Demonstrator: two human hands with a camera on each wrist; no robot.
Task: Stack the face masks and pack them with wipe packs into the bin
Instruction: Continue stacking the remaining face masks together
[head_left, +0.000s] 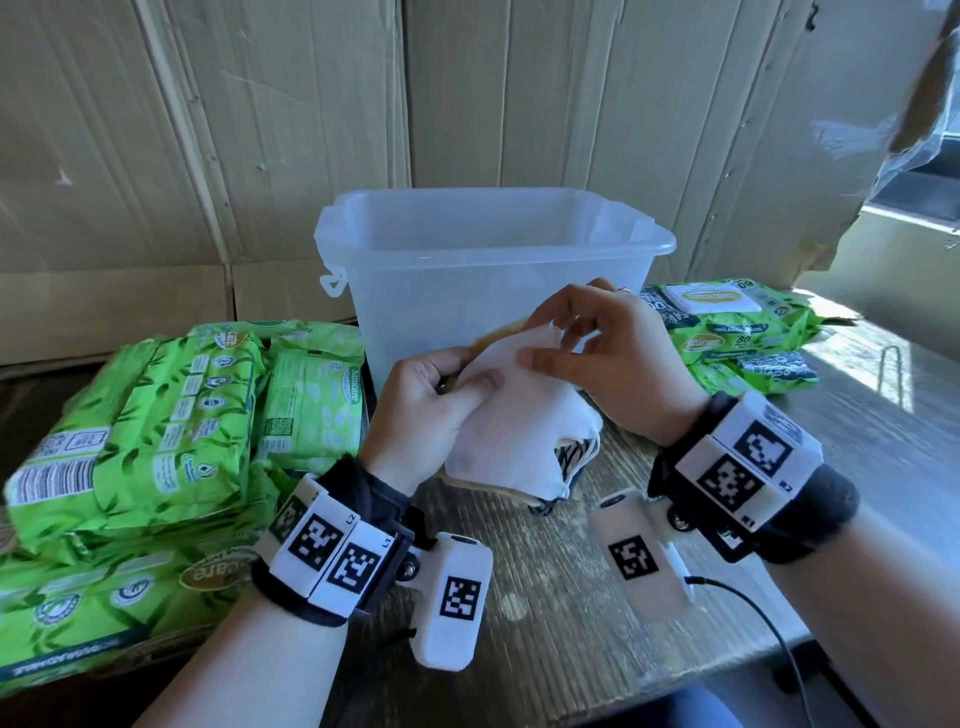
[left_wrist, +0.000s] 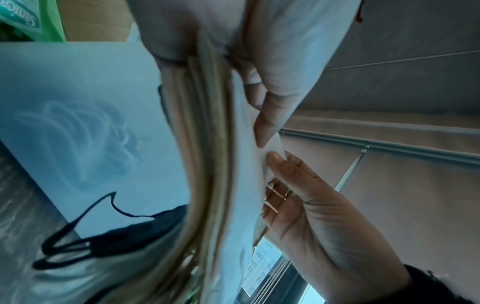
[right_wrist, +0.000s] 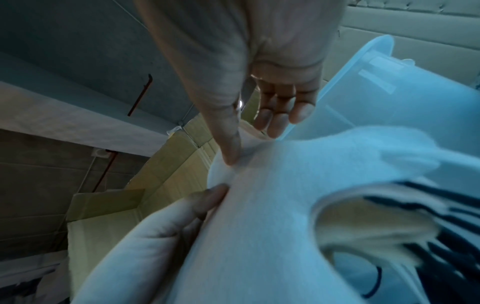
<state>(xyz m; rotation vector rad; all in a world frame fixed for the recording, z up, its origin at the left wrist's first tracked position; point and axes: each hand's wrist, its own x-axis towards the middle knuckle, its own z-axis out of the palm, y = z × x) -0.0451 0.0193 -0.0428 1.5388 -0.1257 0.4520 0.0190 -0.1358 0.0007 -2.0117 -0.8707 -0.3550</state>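
Observation:
A stack of face masks (head_left: 514, 441), white one on top, is held just above the table in front of the translucent bin (head_left: 415, 301). My left hand (head_left: 467, 379) grips the stack's left end, thumb on the white mask. My right hand (head_left: 550, 343) pinches the white mask's top corner, thumb in front and fingers behind. In the left wrist view the stack's beige edges (left_wrist: 207, 144) and black ear loops (left_wrist: 78, 246) show against the bin (left_wrist: 78, 102). The right wrist view shows the white mask (right_wrist: 272, 205) over a black-striped one (right_wrist: 428, 205). Green wipe packs lie left (head_left: 145, 415) and right (head_left: 727, 322) of the bin.
Cardboard sheets (head_left: 208, 130) form the wall behind the bin. The wooden table (head_left: 545, 597) runs toward me between my wrists. A black cable (head_left: 769, 623) trails off the front right. A smaller wipe pack (head_left: 311, 400) leans beside the bin's left wall.

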